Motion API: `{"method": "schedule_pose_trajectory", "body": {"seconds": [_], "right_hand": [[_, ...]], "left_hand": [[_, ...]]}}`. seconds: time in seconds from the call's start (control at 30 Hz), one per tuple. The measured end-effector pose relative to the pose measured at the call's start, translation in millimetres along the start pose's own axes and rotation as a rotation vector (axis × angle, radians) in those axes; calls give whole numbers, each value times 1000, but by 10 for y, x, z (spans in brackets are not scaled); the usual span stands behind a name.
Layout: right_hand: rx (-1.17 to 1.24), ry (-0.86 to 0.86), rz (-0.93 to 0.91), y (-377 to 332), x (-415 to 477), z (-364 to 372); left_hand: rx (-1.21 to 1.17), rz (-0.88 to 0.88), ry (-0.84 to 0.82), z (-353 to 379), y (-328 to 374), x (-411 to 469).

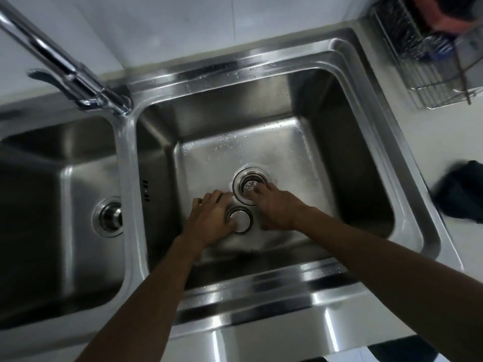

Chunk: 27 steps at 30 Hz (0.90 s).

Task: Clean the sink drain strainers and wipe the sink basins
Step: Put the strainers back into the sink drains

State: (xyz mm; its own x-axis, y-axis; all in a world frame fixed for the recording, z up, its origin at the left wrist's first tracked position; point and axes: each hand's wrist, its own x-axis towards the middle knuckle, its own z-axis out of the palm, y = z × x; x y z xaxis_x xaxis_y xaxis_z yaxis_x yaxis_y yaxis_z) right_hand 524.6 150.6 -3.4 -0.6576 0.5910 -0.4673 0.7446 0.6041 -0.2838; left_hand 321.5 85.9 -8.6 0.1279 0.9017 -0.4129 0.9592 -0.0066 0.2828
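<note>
Sitting untouched at far left, the left basin [52,178], its drain strainer [109,216] seated in the hole and not yet dealt with, by the look of it. Rising behind the divider, the faucet [65,66], with no water running. Lying in the right basin [287,152], on the wet floor beside the drain, a removed strainer [241,219], with the left hand [211,218] resting against it and its fingers [209,201] spread flat and loosely curled, pressing or steadying rather than clearly gripping; whether actually clamping it, cannot tell. Reaching into the open drain [251,185] just beyond, the right hand [277,207], fingertips [258,190] dipping onto the perforated cup inside, whether pinching it hidden from view. Judging from droplets only, wiping of either basin still remaining, and cleaning only just starting on the right side. Standing at far right on the tabletop [418,142], a wire dish rack [431,61] and a dark cloth [462,192].
</note>
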Motion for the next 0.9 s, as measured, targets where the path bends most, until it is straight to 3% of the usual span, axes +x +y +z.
{"method": "schedule_pose_trajectory", "body": {"seconds": [0.13, 0.23, 0.4, 0.9], "right_hand": [[38, -40, 4, -115, 30, 74], [70, -20, -14, -170, 96, 108], [97, 57, -25, -224, 61, 158], [32, 175, -22, -561, -533, -1074]], "left_hand": [[-43, 12, -116, 98, -13, -117], [54, 7, -102, 153, 37, -70], [21, 1, -72, 113, 106, -52], [-130, 9, 216, -988, 376, -645]]}}
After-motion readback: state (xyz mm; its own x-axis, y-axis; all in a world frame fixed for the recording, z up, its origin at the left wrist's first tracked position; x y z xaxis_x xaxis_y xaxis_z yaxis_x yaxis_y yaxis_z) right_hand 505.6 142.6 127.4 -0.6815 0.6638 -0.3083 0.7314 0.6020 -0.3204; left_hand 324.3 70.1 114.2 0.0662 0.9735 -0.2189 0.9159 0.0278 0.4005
